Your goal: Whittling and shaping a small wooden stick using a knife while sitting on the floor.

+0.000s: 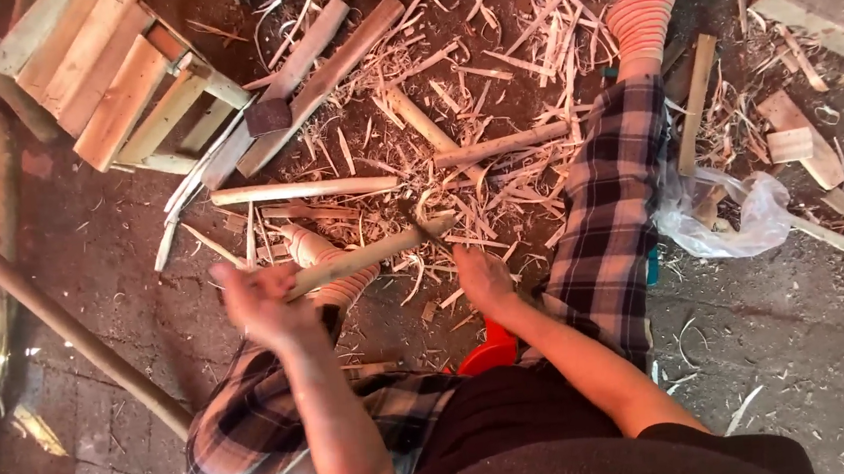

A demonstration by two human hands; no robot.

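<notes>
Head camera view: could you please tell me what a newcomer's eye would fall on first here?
First, the pale peeled stick at the centre, its near end in the left hand, while the right hand works a dark blade against it. Next, the litter of wood shavings covering the ground beyond the plaid trouser legs. At upper left stands a slatted wooden frame.

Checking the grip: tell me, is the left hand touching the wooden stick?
Touching. The head view shows the left hand wrapped around the wooden stick's near end.
</notes>
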